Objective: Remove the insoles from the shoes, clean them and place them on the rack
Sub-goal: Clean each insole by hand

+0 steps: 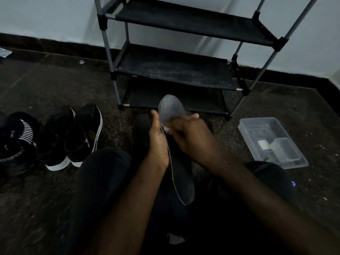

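Observation:
A dark grey insole (172, 109) stands on edge in front of me, toe end up, heel end down over my lap. My left hand (158, 142) grips its left edge at mid-length, thumb up along it. My right hand (185, 137) presses a small pale wipe or cloth (166, 128) against the insole's face, fingers curled over it. A black shoe (140, 133) lies on the floor just behind my left hand. The black shoe rack (174, 67) stands straight ahead against the wall; the shelves I can see are bare.
Two black shoes with white soles (73, 138) sit on the floor at left, beside a black striped sport shoe (18, 140). A clear plastic tub (272, 142) holding small items is at right. My legs in dark trousers fill the foreground. Dark speckled floor.

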Demonstrator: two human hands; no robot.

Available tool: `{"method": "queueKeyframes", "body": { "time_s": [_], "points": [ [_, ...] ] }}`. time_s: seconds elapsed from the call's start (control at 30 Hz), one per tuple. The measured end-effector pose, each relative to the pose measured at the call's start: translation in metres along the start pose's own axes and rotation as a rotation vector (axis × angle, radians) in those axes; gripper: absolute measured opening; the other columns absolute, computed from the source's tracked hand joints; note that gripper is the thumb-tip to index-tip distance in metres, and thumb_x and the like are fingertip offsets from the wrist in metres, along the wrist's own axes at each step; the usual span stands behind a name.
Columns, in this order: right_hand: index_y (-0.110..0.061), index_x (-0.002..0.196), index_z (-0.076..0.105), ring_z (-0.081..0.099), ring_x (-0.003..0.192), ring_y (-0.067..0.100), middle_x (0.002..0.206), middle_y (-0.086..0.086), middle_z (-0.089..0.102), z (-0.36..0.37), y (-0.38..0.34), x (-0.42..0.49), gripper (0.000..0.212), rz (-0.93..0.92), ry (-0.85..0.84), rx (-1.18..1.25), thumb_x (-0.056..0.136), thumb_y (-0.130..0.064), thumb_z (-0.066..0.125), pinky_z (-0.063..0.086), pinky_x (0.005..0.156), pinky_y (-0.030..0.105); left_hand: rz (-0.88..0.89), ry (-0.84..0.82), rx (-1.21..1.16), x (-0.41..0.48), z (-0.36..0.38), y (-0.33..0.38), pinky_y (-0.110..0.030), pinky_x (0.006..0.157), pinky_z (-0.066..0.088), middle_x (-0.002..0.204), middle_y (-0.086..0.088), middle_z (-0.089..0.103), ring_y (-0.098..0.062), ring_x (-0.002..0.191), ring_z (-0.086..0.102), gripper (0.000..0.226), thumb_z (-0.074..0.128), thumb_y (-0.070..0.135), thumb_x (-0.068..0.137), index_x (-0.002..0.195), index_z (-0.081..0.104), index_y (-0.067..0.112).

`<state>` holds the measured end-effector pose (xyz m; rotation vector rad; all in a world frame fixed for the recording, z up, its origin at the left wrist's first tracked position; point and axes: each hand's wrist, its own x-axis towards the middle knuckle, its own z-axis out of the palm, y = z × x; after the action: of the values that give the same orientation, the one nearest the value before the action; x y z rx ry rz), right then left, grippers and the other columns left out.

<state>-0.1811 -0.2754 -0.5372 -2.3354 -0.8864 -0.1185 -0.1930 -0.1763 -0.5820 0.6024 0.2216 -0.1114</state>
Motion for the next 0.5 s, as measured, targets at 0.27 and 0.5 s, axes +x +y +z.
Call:
{"method": "queueKeyframes", "body": {
  "time_s": [0.27,0.5],
  "points": [
    [-0.024,0.106,0.070,0.067,0.089,0.010,0.097,-0.007,0.073,-0.011,-0.003,0.004,0.016,0.084,0.042,-0.092,0.093,-0.027,0.060,0.054,0.084,0.036,0.032,0.077,0.052,-0.006,0.012,0.005,-0.042,0.099,0.050,0.122,-0.025,0.064,-0.031,0.113,0.063,0.080,0.032,0.067,0.092,0.130,0.055,0.001],
    [-0.019,0.101,0.073,0.066,0.087,0.006,0.095,-0.007,0.072,-0.001,-0.009,-0.001,0.017,0.007,-0.085,-0.001,0.091,-0.014,0.060,0.055,0.082,0.034,0.025,0.034,0.030,-0.003,0.001,0.008,-0.047,0.114,0.033,0.131,-0.034,0.053,-0.040,0.129,0.050,0.090,0.026,0.071,0.092,0.132,0.052,-0.006]
  ]
}}
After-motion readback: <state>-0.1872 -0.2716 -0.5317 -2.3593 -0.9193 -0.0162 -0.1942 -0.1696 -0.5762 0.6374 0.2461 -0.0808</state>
